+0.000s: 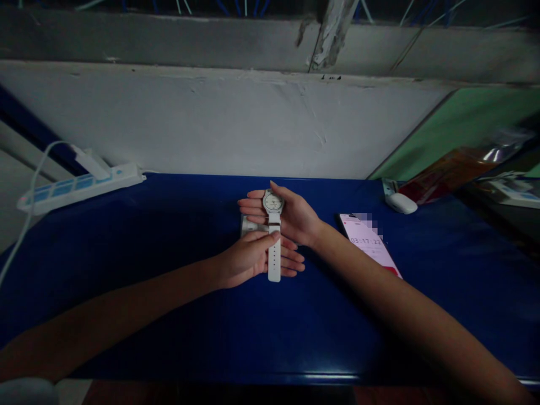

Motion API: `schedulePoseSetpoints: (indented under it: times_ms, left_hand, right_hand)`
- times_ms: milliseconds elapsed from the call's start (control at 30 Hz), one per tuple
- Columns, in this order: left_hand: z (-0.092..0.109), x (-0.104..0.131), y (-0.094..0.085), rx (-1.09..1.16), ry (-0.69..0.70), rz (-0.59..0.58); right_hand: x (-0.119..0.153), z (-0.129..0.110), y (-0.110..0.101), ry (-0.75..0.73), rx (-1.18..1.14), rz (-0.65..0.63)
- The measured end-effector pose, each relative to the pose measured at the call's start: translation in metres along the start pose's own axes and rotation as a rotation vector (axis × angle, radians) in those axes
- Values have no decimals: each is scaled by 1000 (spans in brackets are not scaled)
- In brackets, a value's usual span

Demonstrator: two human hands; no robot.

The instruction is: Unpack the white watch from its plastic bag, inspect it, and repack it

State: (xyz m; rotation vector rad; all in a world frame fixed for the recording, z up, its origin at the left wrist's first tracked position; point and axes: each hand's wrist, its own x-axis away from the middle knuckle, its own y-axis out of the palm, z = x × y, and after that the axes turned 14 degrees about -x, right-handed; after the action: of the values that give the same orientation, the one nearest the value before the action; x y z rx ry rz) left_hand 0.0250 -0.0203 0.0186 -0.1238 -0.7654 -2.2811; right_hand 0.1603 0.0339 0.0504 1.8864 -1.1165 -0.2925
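Observation:
A white wristwatch (274, 259) with a round face lies across both palms, its dial turned up and its perforated strap hanging toward me. My left hand (248, 256) holds the strap, thumb pressed on top and fingers stretched out underneath. Farther from me, my right hand (295, 216) supports the watch head, with its palm up, fingers pointing left beneath it and thumb beside the dial. Part of a pale, box-like object (246, 226) shows behind the hands; most of it is hidden.
A phone (367, 242) showing a timer lies on the blue table (169, 326), right of my hands. Beyond it are a white mouse (401, 203) and a tilted bottle (455, 169). A power strip (84, 185) with a plugged-in charger and cable sits at left.

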Motion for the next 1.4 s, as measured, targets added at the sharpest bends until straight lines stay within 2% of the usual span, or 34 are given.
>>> schedulePoseSetpoints:
  times_ms: [133, 300, 533, 900, 1400]
  left_hand:
    - [-1, -1, -1, 16, -11, 17]
    - [-4, -2, -4, 5, -28, 3]
    - [-5, -2, -5, 41, -15, -142]
    - [-4, -2, -5, 44, -70, -26]
    - [-5, -1, -6, 39, -49, -113]
  right_hand:
    - [3, -6, 3, 56, -62, -1]
    - [4, -5, 6, 26, -88, 33]
    - [3, -8, 1, -20, -57, 47]
    - [4, -10, -2, 57, -31, -46]
    - [5, -11, 0, 71, -44, -37]
